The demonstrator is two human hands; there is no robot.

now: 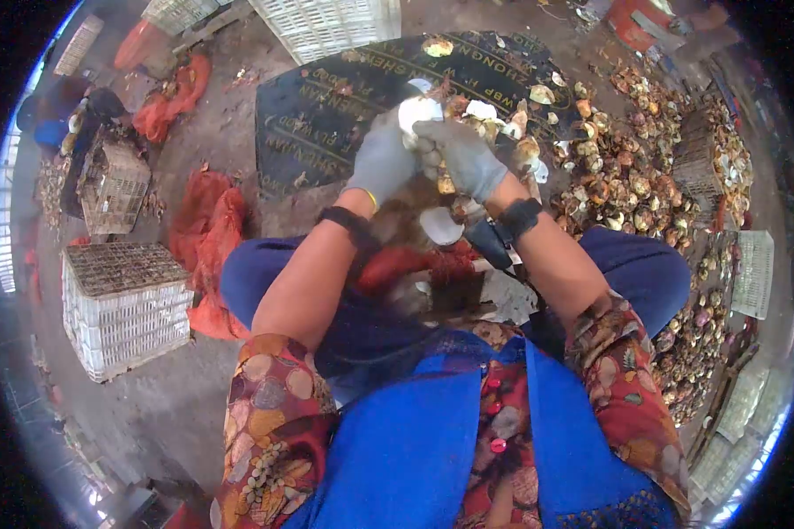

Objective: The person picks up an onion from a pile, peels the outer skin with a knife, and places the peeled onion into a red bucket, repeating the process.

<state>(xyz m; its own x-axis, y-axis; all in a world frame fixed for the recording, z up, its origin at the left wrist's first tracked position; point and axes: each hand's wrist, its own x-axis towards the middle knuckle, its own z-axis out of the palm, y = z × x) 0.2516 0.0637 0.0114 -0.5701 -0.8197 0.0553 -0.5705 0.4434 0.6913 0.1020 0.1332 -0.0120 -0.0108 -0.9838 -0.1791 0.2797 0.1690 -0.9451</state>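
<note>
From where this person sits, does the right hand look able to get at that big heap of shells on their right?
Probably yes. The right hand is wrapped around a shell with the left hand, but the shell heap lies beside it with nothing between.

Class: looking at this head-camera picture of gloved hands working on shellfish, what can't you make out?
- Pale shell: the grey-gloved left hand and right hand cover most of it.
- White lettering on the black plywood board: partly hidden by the hands.
- Person at left: distorted by the lens edge.
</note>
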